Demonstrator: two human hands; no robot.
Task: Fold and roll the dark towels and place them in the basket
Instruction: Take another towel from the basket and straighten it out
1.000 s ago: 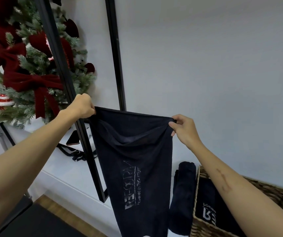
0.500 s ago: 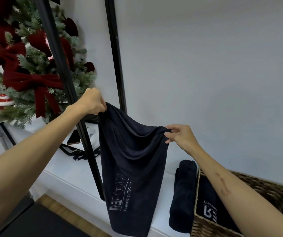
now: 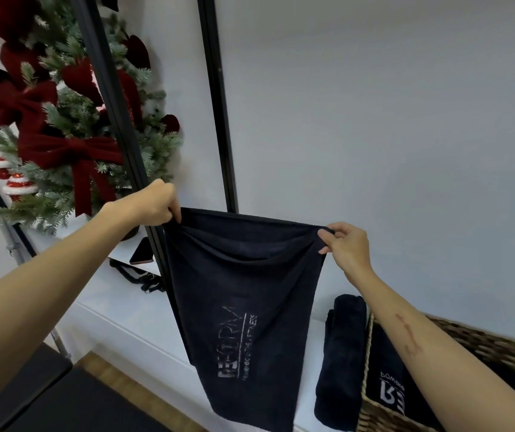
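A dark navy towel (image 3: pixel 243 307) with a grey printed logo hangs in the air in front of me, spread flat. My left hand (image 3: pixel 153 204) pinches its top left corner and my right hand (image 3: pixel 348 244) pinches its top right corner. The top edge is pulled nearly taut between them. At the lower right stands a wicker basket (image 3: pixel 496 347) holding a dark towel (image 3: pixel 390 388) with white lettering. Another dark towel (image 3: pixel 340 360) lies folded on the white shelf (image 3: pixel 131 307), just left of the basket.
Two black metal posts (image 3: pixel 215 104) rise from the shelf behind the towel. A decorated fir tree with red bows (image 3: pixel 63 129) stands at the left. A phone (image 3: pixel 140 252) and a black strap (image 3: pixel 137 277) lie on the shelf. A dark bench (image 3: pixel 47 400) sits at lower left.
Half a second ago the towel sagged between my hands, which were closer together. My hands have moved apart and levelled, and the top edge is stretched out again.
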